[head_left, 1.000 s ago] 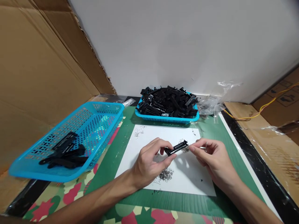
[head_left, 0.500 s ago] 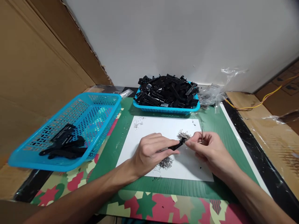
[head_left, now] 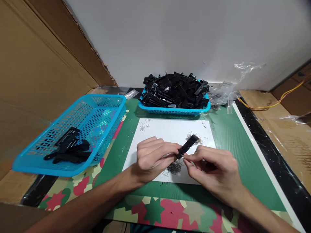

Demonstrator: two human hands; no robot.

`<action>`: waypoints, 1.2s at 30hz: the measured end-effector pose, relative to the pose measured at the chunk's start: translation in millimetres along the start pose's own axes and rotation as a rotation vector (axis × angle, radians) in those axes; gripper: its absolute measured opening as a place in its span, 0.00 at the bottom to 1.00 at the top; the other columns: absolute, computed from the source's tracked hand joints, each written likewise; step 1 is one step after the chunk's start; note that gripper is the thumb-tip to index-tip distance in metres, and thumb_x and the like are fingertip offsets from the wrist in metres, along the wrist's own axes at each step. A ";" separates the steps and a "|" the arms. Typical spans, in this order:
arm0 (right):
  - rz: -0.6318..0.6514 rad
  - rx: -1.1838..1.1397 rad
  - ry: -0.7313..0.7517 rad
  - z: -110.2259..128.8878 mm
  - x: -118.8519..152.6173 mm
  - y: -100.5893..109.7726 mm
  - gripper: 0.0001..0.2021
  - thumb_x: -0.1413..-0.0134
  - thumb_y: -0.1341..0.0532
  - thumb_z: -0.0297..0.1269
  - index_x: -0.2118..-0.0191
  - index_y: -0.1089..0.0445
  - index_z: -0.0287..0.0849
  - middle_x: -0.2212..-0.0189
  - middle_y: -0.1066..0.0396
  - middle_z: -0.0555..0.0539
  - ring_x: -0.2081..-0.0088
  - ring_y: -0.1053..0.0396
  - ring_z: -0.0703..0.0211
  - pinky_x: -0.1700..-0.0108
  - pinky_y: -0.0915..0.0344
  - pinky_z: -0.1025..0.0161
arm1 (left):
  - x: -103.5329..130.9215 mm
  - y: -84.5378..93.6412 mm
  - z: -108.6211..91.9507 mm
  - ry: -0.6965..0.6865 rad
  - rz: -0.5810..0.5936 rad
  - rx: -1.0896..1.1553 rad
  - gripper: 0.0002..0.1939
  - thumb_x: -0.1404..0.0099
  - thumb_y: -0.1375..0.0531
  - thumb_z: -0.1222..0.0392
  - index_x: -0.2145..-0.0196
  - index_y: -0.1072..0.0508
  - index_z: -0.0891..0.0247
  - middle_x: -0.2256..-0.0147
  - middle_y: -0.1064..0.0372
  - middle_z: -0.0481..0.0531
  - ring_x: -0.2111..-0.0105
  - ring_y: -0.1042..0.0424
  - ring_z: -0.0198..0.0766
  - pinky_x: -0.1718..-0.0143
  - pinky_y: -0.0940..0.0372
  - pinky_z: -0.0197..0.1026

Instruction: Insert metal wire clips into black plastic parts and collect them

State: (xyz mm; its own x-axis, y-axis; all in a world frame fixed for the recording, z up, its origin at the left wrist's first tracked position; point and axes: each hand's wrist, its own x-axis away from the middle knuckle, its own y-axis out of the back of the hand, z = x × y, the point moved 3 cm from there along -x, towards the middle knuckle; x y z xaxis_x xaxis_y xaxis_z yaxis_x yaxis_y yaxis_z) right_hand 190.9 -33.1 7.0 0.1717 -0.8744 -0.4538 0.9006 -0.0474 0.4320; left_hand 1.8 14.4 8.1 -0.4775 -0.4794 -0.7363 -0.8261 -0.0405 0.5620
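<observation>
Head view: left hand [head_left: 155, 156] clamps a partly covered black piece [head_left: 188, 144]; whether right hand [head_left: 215, 165] grips anything, I cannot tell.

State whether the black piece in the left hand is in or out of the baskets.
Out: the left hand holds the black piece above the white sheet, apart from the left basket and the heaped far basket.

Head-worn view, forward and down

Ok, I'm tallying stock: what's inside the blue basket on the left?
A small heap of black plastic parts lies near the front of the blue basket, with perforated floor visible beyond. Whatever lies beneath the heap's top pieces is covered.
</observation>
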 end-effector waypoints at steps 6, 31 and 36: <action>0.032 -0.011 0.072 -3.5 3.2 -2.2 0.08 0.41 0.37 0.22 0.64 0.27 0.43 0.76 0.30 0.53 0.76 0.34 0.66 0.74 0.38 0.66 | 1.1 1.0 -1.2 -0.027 0.067 -0.071 0.07 0.31 0.37 0.72 0.60 0.26 0.61 0.62 0.16 0.49 0.74 0.24 0.31 0.73 0.42 0.38; 0.108 0.093 0.115 -11.3 -6.5 11.6 0.07 0.34 0.33 0.31 0.53 0.20 0.43 0.73 0.27 0.50 0.75 0.34 0.65 0.73 0.39 0.66 | 5.9 -12.8 8.0 0.094 0.061 0.087 0.05 0.32 0.32 0.66 0.60 0.25 0.64 0.70 0.20 0.48 0.80 0.30 0.27 0.77 0.36 0.32; 0.107 0.118 0.103 -14.3 -10.5 24.0 0.07 0.33 0.35 0.30 0.54 0.19 0.43 0.74 0.28 0.50 0.76 0.35 0.65 0.74 0.40 0.66 | 5.8 -14.8 6.9 0.213 0.061 0.199 0.09 0.33 0.29 0.60 0.58 0.23 0.65 0.67 0.19 0.49 0.80 0.32 0.25 0.80 0.39 0.30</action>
State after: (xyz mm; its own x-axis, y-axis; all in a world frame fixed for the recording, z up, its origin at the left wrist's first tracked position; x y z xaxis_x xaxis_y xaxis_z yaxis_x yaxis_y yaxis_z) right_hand 216.5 -18.1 11.0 0.3095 -0.8237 -0.4750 0.8228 -0.0184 0.5680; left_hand 9.2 18.3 -7.1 -0.4722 -0.6499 -0.5956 -0.8501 0.1569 0.5027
